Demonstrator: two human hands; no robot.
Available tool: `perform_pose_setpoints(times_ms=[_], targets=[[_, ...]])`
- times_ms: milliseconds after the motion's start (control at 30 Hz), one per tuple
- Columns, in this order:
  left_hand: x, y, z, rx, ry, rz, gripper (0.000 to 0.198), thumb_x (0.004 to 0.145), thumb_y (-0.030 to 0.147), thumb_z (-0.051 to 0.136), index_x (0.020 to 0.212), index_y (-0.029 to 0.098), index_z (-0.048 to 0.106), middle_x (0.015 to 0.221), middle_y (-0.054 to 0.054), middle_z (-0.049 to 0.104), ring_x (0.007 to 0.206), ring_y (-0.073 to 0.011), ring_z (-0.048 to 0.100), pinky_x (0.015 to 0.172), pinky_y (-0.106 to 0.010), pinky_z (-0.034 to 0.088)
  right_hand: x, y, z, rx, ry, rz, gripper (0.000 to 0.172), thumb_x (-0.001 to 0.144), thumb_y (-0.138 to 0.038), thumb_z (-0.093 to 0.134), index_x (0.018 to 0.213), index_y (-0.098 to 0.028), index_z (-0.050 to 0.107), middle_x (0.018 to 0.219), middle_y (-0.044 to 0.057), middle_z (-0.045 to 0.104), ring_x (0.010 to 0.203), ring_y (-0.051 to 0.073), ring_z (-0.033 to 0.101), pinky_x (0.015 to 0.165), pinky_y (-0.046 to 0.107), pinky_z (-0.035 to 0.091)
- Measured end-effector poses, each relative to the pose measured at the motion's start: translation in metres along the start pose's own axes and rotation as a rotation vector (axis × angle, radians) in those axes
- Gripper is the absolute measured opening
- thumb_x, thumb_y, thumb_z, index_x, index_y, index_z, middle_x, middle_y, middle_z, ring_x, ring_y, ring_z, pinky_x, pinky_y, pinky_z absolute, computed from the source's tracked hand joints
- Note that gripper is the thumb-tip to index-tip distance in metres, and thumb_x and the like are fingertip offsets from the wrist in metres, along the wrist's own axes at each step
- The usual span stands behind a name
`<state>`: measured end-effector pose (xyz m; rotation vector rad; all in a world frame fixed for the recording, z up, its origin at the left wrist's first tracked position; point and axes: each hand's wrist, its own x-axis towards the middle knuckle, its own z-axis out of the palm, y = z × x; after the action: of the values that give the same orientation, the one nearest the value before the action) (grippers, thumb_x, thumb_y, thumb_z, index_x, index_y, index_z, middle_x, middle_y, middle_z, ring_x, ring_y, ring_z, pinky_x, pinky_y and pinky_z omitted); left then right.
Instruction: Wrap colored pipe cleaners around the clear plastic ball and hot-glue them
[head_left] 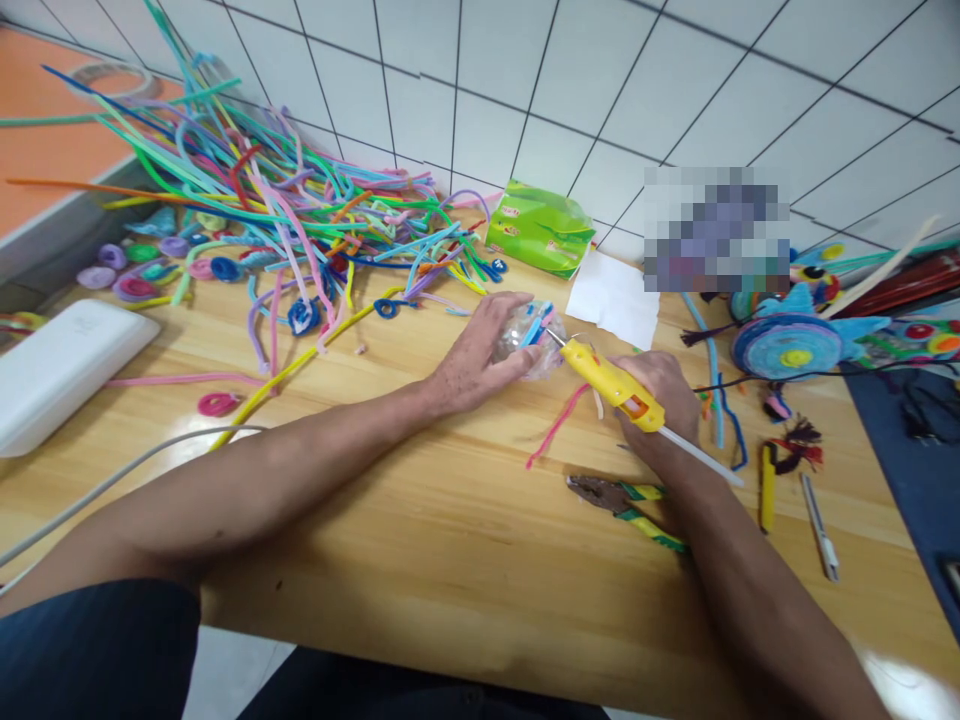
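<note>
Nearest, pliers lie on the wooden table, just beside my right wrist. Right hand closed around the yellow glue gun, nozzle touching the clear bundle of blue and pink bits at mid-table. Left hand cupped over it, fingers clamped on its left side. My judgement: squeeze lightly, hold the nozzle on one spot, fingertips off the hot tip, bundle pinned to the wood. Beyond, pipe-cleaner heap against the tiled wall.

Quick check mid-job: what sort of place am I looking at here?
Probably a hobby craft bench: a wooden table by a tiled wall, heaped with coloured pipe cleaners, and the right hand aims a yellow glue gun at a small piece held by the left hand.
</note>
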<state>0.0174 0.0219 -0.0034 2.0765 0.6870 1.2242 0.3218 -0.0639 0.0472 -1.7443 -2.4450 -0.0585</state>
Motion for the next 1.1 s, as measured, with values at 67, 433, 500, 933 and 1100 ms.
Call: perform_pose_setpoints(times_ms=[67,433,500,933,1100], targets=[[0.000,-0.001,0.000,-0.001,-0.002,-0.004,0.063,0.111,0.067,0.062,0.160,0.030,0.051,0.159,-0.016,0.065,0.152,-0.0366,0.061,0.134,-0.063,0.051,0.001,-0.001,-0.001,0.036,-0.017,0.023,0.040,0.108,-0.036,0.051,0.130,-0.024,0.083,0.099,0.016,0.082,0.100,0.036,0.072,0.095,0.051,0.054],[-0.001,-0.002,0.001,-0.001,0.009,0.007,0.064,0.112,0.069,0.061,0.161,0.030,0.049,0.161,-0.016,0.064,0.154,-0.0363,0.061,0.135,-0.063,0.051,-0.001,0.004,0.004,0.067,-0.012,0.031,0.037,0.110,-0.043,0.055,0.127,-0.025,0.084,0.101,0.016,0.083,0.105,0.037,0.074,0.100,0.052,0.055],[-0.001,-0.002,0.002,0.000,0.011,0.009,0.064,0.113,0.070,0.059,0.161,0.030,0.049,0.161,-0.016,0.064,0.154,-0.0358,0.061,0.136,-0.063,0.051,-0.002,-0.001,0.004,0.056,0.018,0.041,0.037,0.111,-0.040,0.055,0.125,-0.023,0.084,0.100,0.017,0.083,0.105,0.036,0.075,0.102,0.051,0.054],[-0.001,-0.002,-0.001,0.007,0.005,0.034,0.062,0.114,0.066,0.060,0.163,0.028,0.050,0.162,-0.016,0.064,0.155,-0.0345,0.061,0.136,-0.058,0.050,-0.005,-0.010,0.010,0.125,0.217,0.083,0.029,0.109,-0.036,0.057,0.109,-0.024,0.084,0.091,0.015,0.079,0.099,0.035,0.071,0.095,0.051,0.055],[-0.001,-0.004,0.000,0.007,0.014,0.021,0.063,0.113,0.067,0.061,0.163,0.030,0.051,0.161,-0.015,0.064,0.154,-0.0359,0.061,0.136,-0.061,0.050,-0.005,0.008,0.014,0.137,0.121,0.040,0.023,0.107,-0.038,0.062,0.113,-0.027,0.082,0.096,0.015,0.081,0.098,0.035,0.071,0.095,0.052,0.054]])
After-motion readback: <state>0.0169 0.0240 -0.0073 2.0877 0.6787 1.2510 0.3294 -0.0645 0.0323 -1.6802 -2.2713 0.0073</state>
